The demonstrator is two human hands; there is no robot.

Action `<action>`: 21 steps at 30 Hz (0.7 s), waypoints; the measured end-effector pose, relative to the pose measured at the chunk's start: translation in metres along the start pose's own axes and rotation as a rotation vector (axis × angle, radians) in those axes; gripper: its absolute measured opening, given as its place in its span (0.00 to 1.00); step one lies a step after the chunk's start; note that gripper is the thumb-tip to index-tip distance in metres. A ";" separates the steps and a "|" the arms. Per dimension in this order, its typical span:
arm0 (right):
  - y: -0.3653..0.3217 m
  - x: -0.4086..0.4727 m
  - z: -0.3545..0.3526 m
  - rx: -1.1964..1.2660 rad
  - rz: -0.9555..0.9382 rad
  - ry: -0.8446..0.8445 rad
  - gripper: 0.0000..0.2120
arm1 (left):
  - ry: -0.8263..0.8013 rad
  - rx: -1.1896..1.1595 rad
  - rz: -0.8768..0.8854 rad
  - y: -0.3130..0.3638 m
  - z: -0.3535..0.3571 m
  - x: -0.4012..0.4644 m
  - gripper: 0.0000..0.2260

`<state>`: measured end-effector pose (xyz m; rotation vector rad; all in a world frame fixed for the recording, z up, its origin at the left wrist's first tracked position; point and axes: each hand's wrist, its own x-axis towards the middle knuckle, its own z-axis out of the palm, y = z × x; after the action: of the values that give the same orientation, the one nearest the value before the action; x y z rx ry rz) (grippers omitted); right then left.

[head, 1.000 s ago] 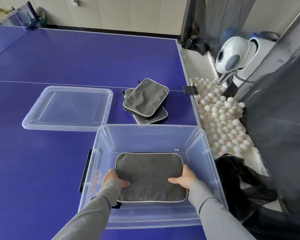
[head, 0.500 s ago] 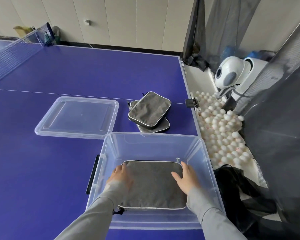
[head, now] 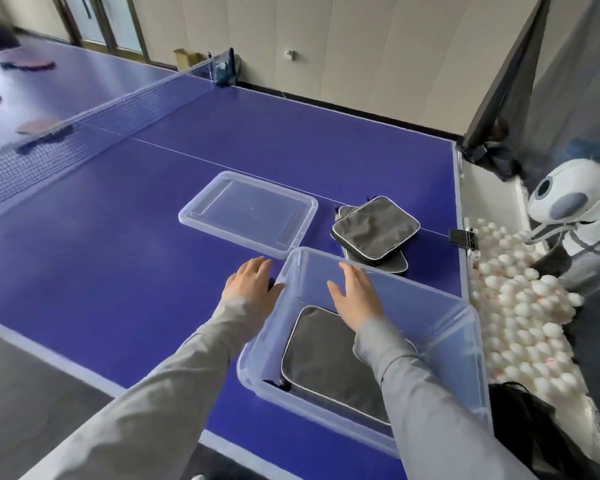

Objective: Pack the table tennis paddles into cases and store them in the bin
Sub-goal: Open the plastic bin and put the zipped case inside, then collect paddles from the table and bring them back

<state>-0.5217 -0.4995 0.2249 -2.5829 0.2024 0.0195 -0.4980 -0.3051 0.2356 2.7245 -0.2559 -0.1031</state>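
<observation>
A clear plastic bin (head: pixel 471 344) stands on the blue table near its right edge. One grey paddle case (head: pixel 323 362) lies flat on the bin's bottom. My right hand (head: pixel 355 296) hovers over the bin with fingers straight, holding nothing. My left hand (head: pixel 252 285) is outside the bin, just left of its far left corner, fingers relaxed and empty. Two more grey cases (head: pixel 374 232) lie stacked on the table beyond the bin. Several paddles (head: pixel 37 128) lie past the net at the far left, blurred.
The bin's clear lid (head: pixel 248 211) lies upside up on the table, left of the stacked cases. A net (head: pixel 84 133) crosses the table at the left. Right of the table, a tray holds several white balls (head: pixel 527 306) below a white ball machine (head: pixel 565 199).
Both hands have let go of the case in the bin and lifted out; the left one moved outside the bin. The view swung left, bringing the net and far paddles in.
</observation>
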 end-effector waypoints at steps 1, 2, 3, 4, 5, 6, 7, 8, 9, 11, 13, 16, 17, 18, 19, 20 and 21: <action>-0.014 0.004 0.008 -0.018 -0.038 -0.023 0.24 | 0.002 0.013 -0.042 -0.016 -0.005 -0.005 0.26; -0.029 0.007 0.016 -0.040 -0.079 -0.043 0.24 | 0.001 0.029 -0.085 -0.033 -0.008 -0.012 0.26; -0.045 0.009 0.025 -0.059 -0.122 -0.061 0.23 | 0.003 0.044 -0.127 -0.051 -0.011 -0.020 0.26; -0.061 0.011 0.034 -0.074 -0.163 -0.076 0.23 | 0.005 0.055 -0.168 -0.068 -0.014 -0.029 0.25; -0.076 0.011 0.044 -0.086 -0.201 -0.095 0.23 | 0.005 0.059 -0.213 -0.086 -0.017 -0.039 0.25; -0.093 0.009 0.055 -0.099 -0.239 -0.118 0.23 | 0.004 0.060 -0.257 -0.103 -0.019 -0.049 0.25; -0.109 0.007 0.066 -0.116 -0.279 -0.144 0.24 | -0.001 0.058 -0.303 -0.121 -0.020 -0.060 0.25; -0.125 0.004 0.079 -0.138 -0.319 -0.173 0.24 | -0.008 0.052 -0.351 -0.140 -0.021 -0.073 0.25; -0.140 -0.001 0.091 -0.163 -0.357 -0.203 0.24 | -0.016 0.043 -0.398 -0.158 -0.021 -0.085 0.25; -0.170 -0.012 0.119 -0.218 -0.418 -0.280 0.24 | -0.041 0.021 -0.492 -0.195 -0.021 -0.115 0.26; -0.198 -0.027 0.150 -0.276 -0.455 -0.381 0.24 | -0.047 0.001 -0.578 -0.232 -0.021 -0.149 0.26; -0.237 -0.052 0.200 -0.341 -0.503 -0.519 0.24 | -0.045 -0.034 -0.655 -0.281 -0.020 -0.206 0.25; -0.249 -0.062 0.217 -0.364 -0.520 -0.564 0.24 | -0.056 -0.046 -0.675 -0.295 -0.020 -0.225 0.25; -0.260 -0.073 0.234 -0.392 -0.542 -0.607 0.24 | -0.064 -0.057 -0.701 -0.309 -0.019 -0.244 0.24; -0.271 -0.085 0.250 -0.423 -0.568 -0.648 0.25 | -0.067 -0.068 -0.737 -0.323 -0.017 -0.263 0.24; -0.281 -0.098 0.266 -0.453 -0.596 -0.685 0.25 | -0.069 -0.081 -0.782 -0.337 -0.016 -0.281 0.24; -0.291 -0.110 0.282 -0.479 -0.624 -0.720 0.25 | -0.072 -0.096 -0.830 -0.350 -0.015 -0.299 0.24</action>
<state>-0.5796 -0.0917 0.1422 -2.7774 -0.9653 0.8319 -0.7321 0.0738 0.1206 2.5484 0.8454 -0.4249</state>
